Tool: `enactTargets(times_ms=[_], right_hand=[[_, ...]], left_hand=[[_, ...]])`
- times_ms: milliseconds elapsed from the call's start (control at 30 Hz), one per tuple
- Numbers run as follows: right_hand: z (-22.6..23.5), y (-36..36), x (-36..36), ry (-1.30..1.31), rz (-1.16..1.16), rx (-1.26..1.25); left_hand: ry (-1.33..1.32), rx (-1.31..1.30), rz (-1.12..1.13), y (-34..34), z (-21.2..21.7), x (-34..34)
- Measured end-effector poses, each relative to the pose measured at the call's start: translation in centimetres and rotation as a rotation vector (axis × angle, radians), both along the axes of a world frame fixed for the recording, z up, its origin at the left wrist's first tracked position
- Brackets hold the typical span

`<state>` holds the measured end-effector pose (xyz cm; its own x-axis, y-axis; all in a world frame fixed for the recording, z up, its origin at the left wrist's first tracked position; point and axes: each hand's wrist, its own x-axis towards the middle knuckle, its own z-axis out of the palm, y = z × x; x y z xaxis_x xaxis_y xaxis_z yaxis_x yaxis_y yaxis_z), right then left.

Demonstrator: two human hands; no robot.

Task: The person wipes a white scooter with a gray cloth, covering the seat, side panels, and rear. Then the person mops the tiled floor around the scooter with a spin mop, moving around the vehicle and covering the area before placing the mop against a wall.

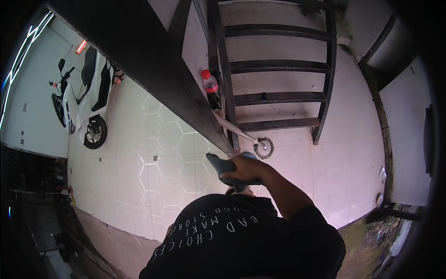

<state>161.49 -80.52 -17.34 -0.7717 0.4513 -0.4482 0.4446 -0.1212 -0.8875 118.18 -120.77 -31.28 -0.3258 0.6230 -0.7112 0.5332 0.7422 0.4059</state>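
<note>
My right hand (246, 169) is closed around a bunched dark blue-grey cloth (221, 168), held in front of my black T-shirt. One end of the cloth sticks out to the left, and another part hangs below my fingers. Just beyond the hand stands the lower end of a dark post (200, 111). A round brush (264, 148) on a pale pole (234, 128) lies at the foot of the stairs, apart from my hand. Of my left arm only a sliver of skin shows beside the shirt; the left hand is out of sight.
Black metal stairs (278, 97) rise ahead to the right. A clear plastic bottle with a red cap (209, 81) is wedged between post and stairs. On the tiled floor (181, 186) at the far left a white scooter (88, 93) is parked. White panels (404, 130) line the right side.
</note>
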Motion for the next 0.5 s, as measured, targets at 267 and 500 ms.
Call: enactTargets(times_ms=[267,500], right_hand=[[-3.1,1.8,8.6,-0.328,-0.397,0.181],[-5.5,2.9,9.9,-0.49,-0.421,0.083]], left_hand=[[0.001,-0.129,0.364,11.0,3.5,2.6],[-0.201,0.004,0.374,14.1,0.6,5.0]])
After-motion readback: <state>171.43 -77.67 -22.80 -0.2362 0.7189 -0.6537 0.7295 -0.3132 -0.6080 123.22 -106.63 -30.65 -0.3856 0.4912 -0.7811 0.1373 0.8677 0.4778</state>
